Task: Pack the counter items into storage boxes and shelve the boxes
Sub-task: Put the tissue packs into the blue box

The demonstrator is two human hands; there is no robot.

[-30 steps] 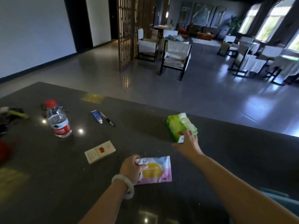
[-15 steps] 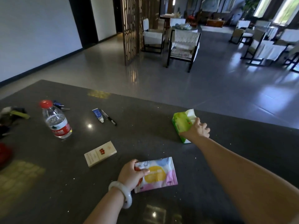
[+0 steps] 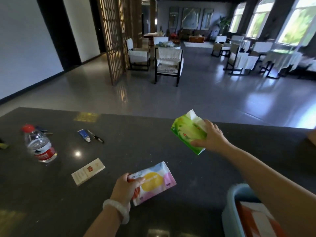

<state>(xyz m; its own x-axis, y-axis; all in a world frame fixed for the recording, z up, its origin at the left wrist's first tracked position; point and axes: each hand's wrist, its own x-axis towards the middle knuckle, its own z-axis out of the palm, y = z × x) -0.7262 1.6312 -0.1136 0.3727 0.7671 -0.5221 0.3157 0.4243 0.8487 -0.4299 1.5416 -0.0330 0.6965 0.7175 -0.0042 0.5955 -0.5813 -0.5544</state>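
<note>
My right hand (image 3: pixel 212 137) grips a green tissue pack (image 3: pixel 187 132) and holds it tilted just above the dark counter (image 3: pixel 136 151), white tissue sticking out of its top. My left hand (image 3: pixel 125 187), with a pale bangle on the wrist, grips the left end of a pink, white and yellow wipes pack (image 3: pixel 153 181) near the counter's front. A light blue storage box (image 3: pixel 230 212) sits at the lower right under my right forearm, with an orange and white item inside it.
On the counter's left stand a water bottle (image 3: pixel 40 144) with a red cap, keys behind it, a small blue tube (image 3: pixel 84 135), a black pen (image 3: pixel 95 138) and a flat white and red carton (image 3: pixel 88 171). Beyond the counter lie a grey floor and chairs.
My right hand closed on the green tissue pack and lifted it off the counter, tilting it. The left hand raised the wipes pack slightly. The blue box came into view at lower right.
</note>
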